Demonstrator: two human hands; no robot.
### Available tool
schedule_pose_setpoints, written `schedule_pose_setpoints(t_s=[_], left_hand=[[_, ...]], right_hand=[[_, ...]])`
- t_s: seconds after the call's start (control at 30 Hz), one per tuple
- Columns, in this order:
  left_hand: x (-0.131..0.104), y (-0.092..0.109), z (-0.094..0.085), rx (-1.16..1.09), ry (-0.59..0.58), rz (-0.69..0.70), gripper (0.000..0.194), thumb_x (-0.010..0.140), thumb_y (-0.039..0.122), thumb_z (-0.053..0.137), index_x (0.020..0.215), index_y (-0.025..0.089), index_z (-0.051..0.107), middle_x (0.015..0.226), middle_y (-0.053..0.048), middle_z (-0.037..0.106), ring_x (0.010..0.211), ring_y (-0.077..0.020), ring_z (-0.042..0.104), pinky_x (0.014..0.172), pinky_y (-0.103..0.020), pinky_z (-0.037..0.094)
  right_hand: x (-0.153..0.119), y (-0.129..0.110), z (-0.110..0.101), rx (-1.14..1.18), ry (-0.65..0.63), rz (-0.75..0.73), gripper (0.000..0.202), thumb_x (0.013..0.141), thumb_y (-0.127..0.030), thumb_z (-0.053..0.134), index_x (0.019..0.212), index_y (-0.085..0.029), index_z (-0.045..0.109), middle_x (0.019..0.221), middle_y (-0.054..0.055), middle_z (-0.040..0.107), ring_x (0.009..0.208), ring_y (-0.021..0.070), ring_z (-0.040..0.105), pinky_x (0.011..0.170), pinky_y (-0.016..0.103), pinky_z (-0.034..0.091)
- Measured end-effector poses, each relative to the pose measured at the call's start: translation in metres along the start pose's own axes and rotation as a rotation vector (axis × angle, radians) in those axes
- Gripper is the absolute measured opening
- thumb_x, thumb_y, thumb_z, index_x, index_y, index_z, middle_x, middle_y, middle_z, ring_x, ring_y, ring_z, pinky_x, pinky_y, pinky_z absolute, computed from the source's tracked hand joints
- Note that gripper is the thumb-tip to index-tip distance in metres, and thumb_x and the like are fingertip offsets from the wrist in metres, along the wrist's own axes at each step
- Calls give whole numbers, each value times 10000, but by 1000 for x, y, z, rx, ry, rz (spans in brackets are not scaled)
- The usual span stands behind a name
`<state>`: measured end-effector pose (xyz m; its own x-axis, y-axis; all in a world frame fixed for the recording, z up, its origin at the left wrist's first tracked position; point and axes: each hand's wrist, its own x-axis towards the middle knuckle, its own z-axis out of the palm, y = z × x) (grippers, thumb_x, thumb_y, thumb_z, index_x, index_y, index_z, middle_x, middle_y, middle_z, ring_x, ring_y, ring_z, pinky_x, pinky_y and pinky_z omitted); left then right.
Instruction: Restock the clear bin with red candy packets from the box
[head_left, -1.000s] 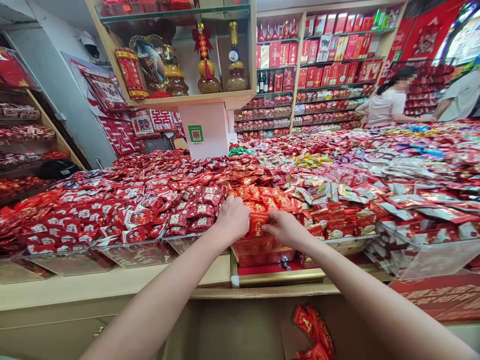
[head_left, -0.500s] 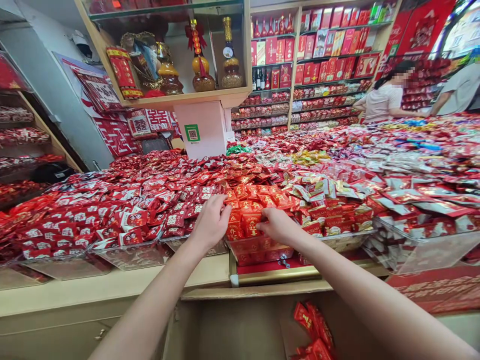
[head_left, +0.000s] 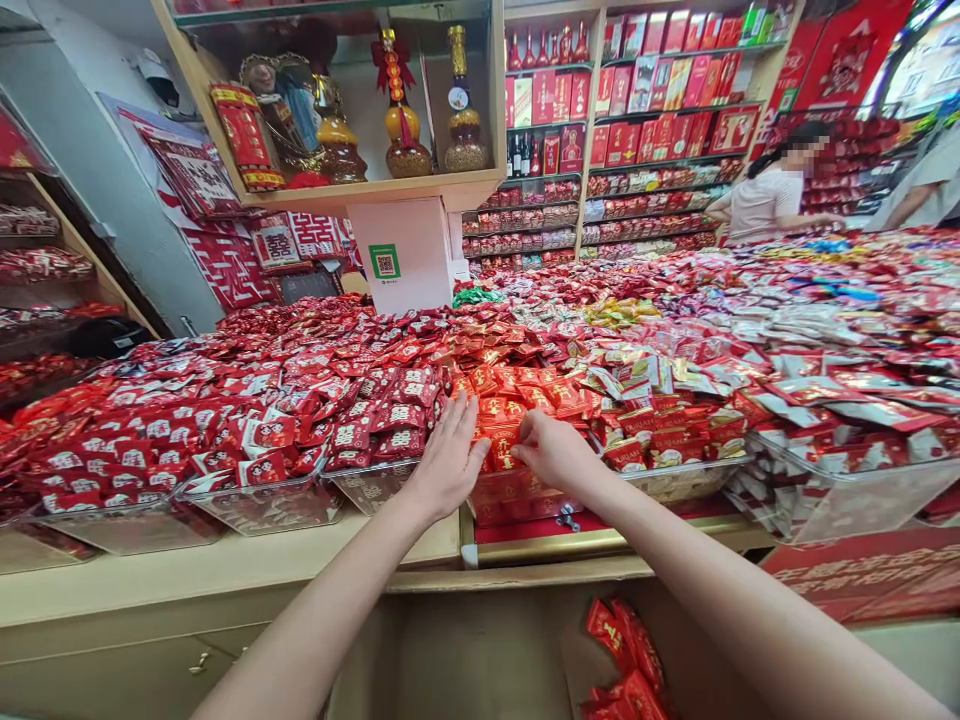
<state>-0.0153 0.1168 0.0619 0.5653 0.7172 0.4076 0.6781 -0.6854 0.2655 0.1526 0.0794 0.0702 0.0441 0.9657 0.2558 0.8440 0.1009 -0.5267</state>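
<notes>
Red-and-gold candy packets (head_left: 504, 412) lie in neat rows in a clear plastic bin (head_left: 510, 497) in front of me. My left hand (head_left: 448, 458) rests along the left side of these packets, its fingers stretched out over them. From the right, my right hand (head_left: 553, 450) has its fingers curled in, with thumb and fingertips closed at the edge of a front packet. Part of that packet is hidden behind the fingers. Below the bin, an open cardboard box (head_left: 480, 640) holds several loose red packets (head_left: 626, 650).
Neighbouring bins of dark red packets (head_left: 397, 415) and durian packets (head_left: 660, 440) flank this one. A cabinet with gourd-shaped bottles (head_left: 405, 140) overhangs the display behind. At the far right stands a person (head_left: 772, 195) in a light top, with another person's arm beyond.
My left hand has shifted right and slightly down, and its fingers now lie flatter over the red-and-gold packets. My right hand has stayed at nearly the same place.
</notes>
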Motion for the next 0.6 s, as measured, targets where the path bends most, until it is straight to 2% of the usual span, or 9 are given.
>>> schedule_pose_setpoints(t_s=[0.2, 0.37, 0.5, 0.6], left_hand=[[-6, 11, 9, 108, 82, -59, 553, 861, 317, 317, 1359, 138, 157, 1447, -148, 73, 1321, -249, 22, 1034, -494, 171], [-8, 21, 5, 201, 43, -102, 538, 852, 324, 338, 1351, 166, 211, 1449, -107, 102, 1321, -270, 35, 1026, -521, 148], [-8, 21, 3, 226, 68, -103, 588, 840, 376, 366, 1359, 172, 180, 1452, -108, 78, 1322, -268, 23, 1027, -511, 155], [-10, 24, 0, 250, 98, -126, 616, 819, 398, 406, 1357, 190, 190, 1454, -113, 64, 1318, -298, 12, 1015, -541, 148]], right_hand=[[-4, -2, 2, 2, -2, -3, 174, 728, -237, 558, 871, -162, 492, 794, 86, 652, 775, 202, 608, 626, 256, 394], [-15, 0, -2, -4, -1, -43, 171, 749, -267, 534, 874, -155, 505, 842, 102, 651, 825, 219, 602, 685, 280, 406], [-33, 1, -16, 6, 56, -93, 162, 767, -292, 494, 874, -176, 528, 846, 82, 645, 766, 223, 598, 653, 311, 416], [-62, -4, -35, 204, -14, -167, 124, 773, -297, 484, 821, -224, 571, 740, 40, 640, 657, 202, 586, 593, 311, 431]])
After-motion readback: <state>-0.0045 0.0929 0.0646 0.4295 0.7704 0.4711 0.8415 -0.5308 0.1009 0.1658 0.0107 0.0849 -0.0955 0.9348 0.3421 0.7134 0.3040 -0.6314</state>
